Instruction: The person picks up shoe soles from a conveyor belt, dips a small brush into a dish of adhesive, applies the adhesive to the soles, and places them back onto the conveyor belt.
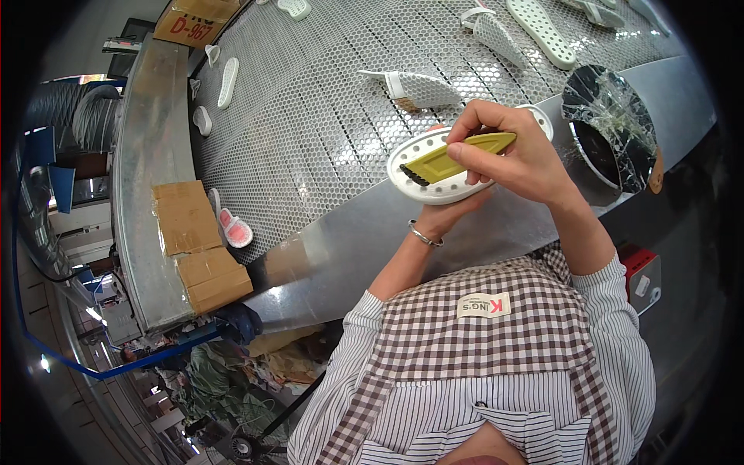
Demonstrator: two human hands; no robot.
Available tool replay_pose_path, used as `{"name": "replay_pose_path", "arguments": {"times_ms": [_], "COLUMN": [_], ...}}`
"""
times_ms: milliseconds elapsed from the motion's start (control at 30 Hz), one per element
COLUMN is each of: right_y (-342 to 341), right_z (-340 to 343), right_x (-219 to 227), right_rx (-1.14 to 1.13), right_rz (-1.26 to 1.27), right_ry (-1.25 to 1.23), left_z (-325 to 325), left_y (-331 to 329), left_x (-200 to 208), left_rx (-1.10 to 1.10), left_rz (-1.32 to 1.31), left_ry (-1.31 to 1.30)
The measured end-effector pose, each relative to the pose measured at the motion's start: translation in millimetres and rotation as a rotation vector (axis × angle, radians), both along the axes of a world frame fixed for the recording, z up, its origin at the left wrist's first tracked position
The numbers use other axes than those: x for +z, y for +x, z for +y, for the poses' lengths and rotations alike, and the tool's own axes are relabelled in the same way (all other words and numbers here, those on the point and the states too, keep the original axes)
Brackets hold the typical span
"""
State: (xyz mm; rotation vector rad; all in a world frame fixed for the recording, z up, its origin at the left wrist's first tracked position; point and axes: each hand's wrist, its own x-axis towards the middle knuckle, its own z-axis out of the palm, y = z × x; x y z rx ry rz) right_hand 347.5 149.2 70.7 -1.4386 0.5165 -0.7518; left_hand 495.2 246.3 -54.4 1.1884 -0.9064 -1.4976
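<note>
A white shoe sole (pixel 430 145) with rows of round holes is held up at the belt's near edge, its holed face turned upward. My left hand (pixel 457 211) grips it from below; most of those fingers are hidden under the sole. In my right hand (pixel 515 151), pinched between thumb and fingers, is a yellow-green brush (pixel 443 163) with a pointed handle end. Its short dark bristles lie against the sole's toe end. Just beyond the sole, a white-strapped sandal upper (pixel 422 91) with a pale footbed rests on the belt.
A perforated metal conveyor belt (pixel 310 101) carries several white soles and uppers. To the right stands a round container (pixel 608 128) lined with black plastic. Flattened cardboard (pixel 186 217) covers part of the left rail, near a pink-and-white sandal (pixel 235 229). A cardboard box (pixel 194 23) sits far left.
</note>
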Motion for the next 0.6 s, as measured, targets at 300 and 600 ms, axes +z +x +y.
{"name": "replay_pose_path", "arguments": {"times_ms": [300,600], "right_y": [-23.2,9.4], "right_z": [0.7,1.7], "right_x": [-2.5,-33.5], "right_rx": [-0.331,-0.466], "right_rz": [-0.15,-0.244], "right_ry": [0.102,0.178], "left_z": [-9.9,-1.0], "left_y": [43.0,24.1], "left_x": [22.1,34.4], "left_rx": [0.161,0.093], "left_rz": [0.505,0.511], "left_ry": [-0.232,-0.114]}}
